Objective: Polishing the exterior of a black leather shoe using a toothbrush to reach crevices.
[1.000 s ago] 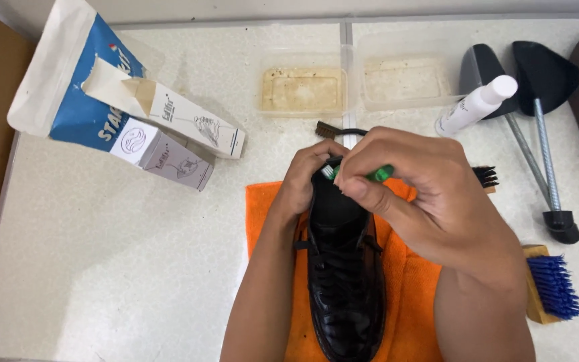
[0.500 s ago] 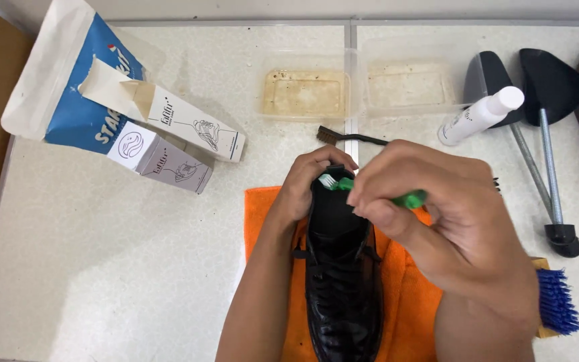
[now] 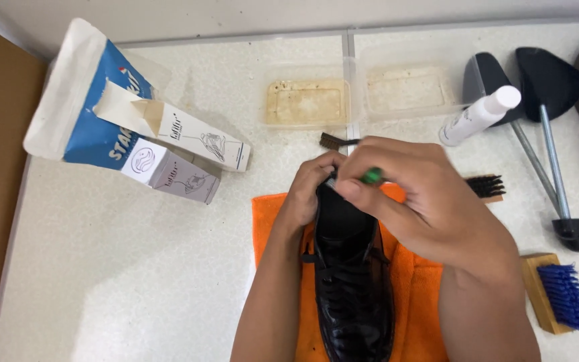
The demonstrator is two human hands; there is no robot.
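On cloth (image 3: pixel 273 218), both hands (image 3: pixel 437 208) grip shoe (image 3: pixel 353 288), prob. w/ brush.

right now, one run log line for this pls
left hand: steadies black shoe | right hand: grips green-handled tool at heel | orange cloth underneath

At the far left of the speckled white worktop (image 3: pixel 135 281) we see a flat blue and white stand-up pouch (image 3: pixel 82 100), lying tilted with its white top edge toward the wall. Across it rests a long white cardboard carton (image 3: pixel 196 137) with a torn-open flap and a small line drawing on its side. Just below, touching both, lies a shorter grey cardboard carton (image 3: pixel 172 175) with a white square end bearing a round emblem. Far right, a white plastic bottle (image 3: pixel 478 115) with a white cap lies tilted, its label pale with dark print.
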